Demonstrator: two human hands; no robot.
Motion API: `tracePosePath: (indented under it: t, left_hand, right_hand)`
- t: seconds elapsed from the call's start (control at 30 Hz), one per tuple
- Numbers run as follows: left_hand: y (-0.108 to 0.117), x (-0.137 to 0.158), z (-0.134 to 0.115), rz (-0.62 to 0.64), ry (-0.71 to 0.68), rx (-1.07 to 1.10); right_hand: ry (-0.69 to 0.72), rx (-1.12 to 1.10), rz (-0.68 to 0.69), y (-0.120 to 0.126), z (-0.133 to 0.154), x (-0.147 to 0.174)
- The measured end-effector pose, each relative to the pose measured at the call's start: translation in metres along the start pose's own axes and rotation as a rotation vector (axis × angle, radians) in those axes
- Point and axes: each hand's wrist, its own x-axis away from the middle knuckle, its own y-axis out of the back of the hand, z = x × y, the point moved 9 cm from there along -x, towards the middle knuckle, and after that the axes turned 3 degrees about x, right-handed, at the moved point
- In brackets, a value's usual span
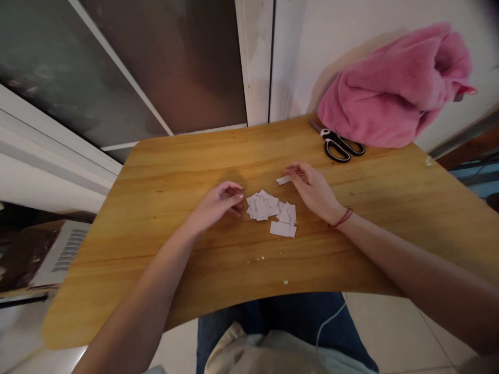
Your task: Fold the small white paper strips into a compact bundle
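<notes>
A loose pile of small white paper slips (263,206) lies on the wooden table in front of me, some with faint handwriting. More slips overlap at its right side, one paper slip (279,228) lying lengthwise at the near edge. My left hand (220,202) is just left of the pile, fingers curved and apart from the thumb, holding nothing. Beyond the pile to the right, my right hand (310,188), with a red cord at the wrist, pinches a single white paper slip (283,180) at its fingertips; the fingers partly hide it.
Black-handled scissors (338,145) lie at the table's back right, beside a pink plush bundle (393,88) leaning on the wall. Tiny paper scraps (262,258) dot the wooden table (163,208) near its front edge. A dark-paned door (167,62) stands behind it.
</notes>
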Motion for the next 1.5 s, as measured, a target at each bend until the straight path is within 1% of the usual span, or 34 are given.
tracePosePath:
  t: [0.07, 0.13, 0.27, 0.3, 0.33, 0.37, 0.4, 0.47, 0.5, 0.53, 0.57, 0.6, 0.67, 0.77, 0.83, 0.9, 0.97, 1.0, 1.07, 1.13, 1.2, 1.23, 1.27, 1.33, 1.37, 1.43, 1.5]
  left_hand:
    - [-0.008, 0.0, 0.003, 0.052, 0.022, 0.028]
    - [-0.014, 0.001, 0.004, 0.071, 0.0, 0.056]
    - [-0.025, 0.003, 0.003, 0.113, -0.051, 0.059]
    - [-0.025, 0.003, 0.002, 0.11, -0.061, 0.057]
    - [-0.023, 0.004, 0.001, 0.098, -0.07, 0.058]
    - [-0.021, 0.004, -0.001, 0.076, -0.076, 0.061]
    - [-0.017, 0.004, -0.002, 0.052, -0.077, 0.066]
    - [-0.011, 0.003, -0.002, 0.013, -0.072, 0.074]
    - [-0.009, 0.002, -0.002, 0.005, -0.066, 0.076]
    - [-0.009, 0.002, -0.002, 0.005, -0.06, 0.077]
    - [-0.009, 0.001, -0.001, 0.015, -0.052, 0.078]
    - [-0.011, 0.001, 0.001, 0.03, -0.043, 0.077]
    - [-0.015, 0.001, 0.004, 0.065, -0.029, 0.074]
    - [-0.02, 0.001, 0.006, 0.089, -0.029, 0.072]
    - [-0.021, 0.002, 0.006, 0.087, -0.034, 0.08]
    - [-0.021, 0.002, 0.006, 0.091, -0.038, 0.07]
    - [-0.023, 0.003, 0.004, 0.113, -0.06, 0.001]
    - [-0.023, 0.003, 0.001, 0.121, -0.08, -0.051]
    - [-0.023, 0.004, -0.004, 0.119, -0.134, -0.172]
    - [-0.019, 0.005, -0.009, 0.077, -0.191, -0.297]
    - [-0.017, 0.006, -0.011, 0.044, -0.236, -0.431]
    - [-0.017, 0.006, -0.012, 0.036, -0.256, -0.502]
    - [-0.017, 0.007, -0.012, 0.035, -0.271, -0.57]
    - [-0.022, 0.008, -0.01, 0.068, -0.276, -0.681]
    - [-0.025, 0.009, -0.008, 0.094, -0.269, -0.717]
    - [-0.033, 0.012, -0.006, 0.152, -0.256, -0.752]
    - [-0.04, 0.015, -0.007, 0.177, -0.265, -0.761]
  right_hand:
    - [0.005, 0.072, 0.006, -0.001, -0.001, 0.0]
    - [0.026, 0.052, 0.069, -0.01, 0.003, 0.004]
    - [0.042, -0.129, 0.288, -0.035, 0.017, 0.017]
    - [0.04, -0.175, 0.312, -0.037, 0.018, 0.019]
    - [0.043, -0.202, 0.298, -0.035, 0.019, 0.018]
    - [0.05, -0.198, 0.246, -0.029, 0.018, 0.016]
    - [0.066, -0.156, 0.154, -0.018, 0.016, 0.012]
    - [0.08, 0.015, -0.009, 0.003, 0.013, 0.006]
    - [0.086, 0.139, -0.016, 0.006, 0.013, 0.004]
    - [0.121, 0.293, -0.006, 0.007, 0.016, 0.003]
    - [0.159, 0.426, 0.032, 0.004, 0.019, 0.003]
    - [0.165, 0.504, 0.092, -0.001, 0.02, 0.005]
    - [0.126, 0.575, 0.14, -0.006, 0.02, 0.009]
    - [0.181, 0.493, 0.227, -0.021, 0.029, 0.021]
    - [0.208, 0.356, 0.294, -0.032, 0.034, 0.028]
    - [0.205, 0.185, 0.357, -0.039, 0.036, 0.033]
    - [0.203, 0.053, 0.388, -0.041, 0.038, 0.034]
    - [0.21, 0.02, 0.383, -0.039, 0.04, 0.033]
    - [0.207, 0.02, 0.317, -0.028, 0.039, 0.026]
    - [0.166, 0.095, 0.207, -0.011, 0.034, 0.017]
    - [0.12, 0.258, 0.141, 0.001, 0.026, 0.009]
    - [0.126, 0.351, 0.13, 0.003, 0.024, 0.006]
    - [0.159, 0.42, 0.155, 0.002, 0.024, 0.005]
    - [0.23, 0.473, 0.302, -0.013, 0.025, 0.008]
    - [0.248, 0.459, 0.376, -0.02, 0.025, 0.011]
    - [0.216, 0.361, 0.477, -0.03, 0.025, 0.017]
    - [0.114, 0.21, 0.555, -0.038, 0.023, 0.023]
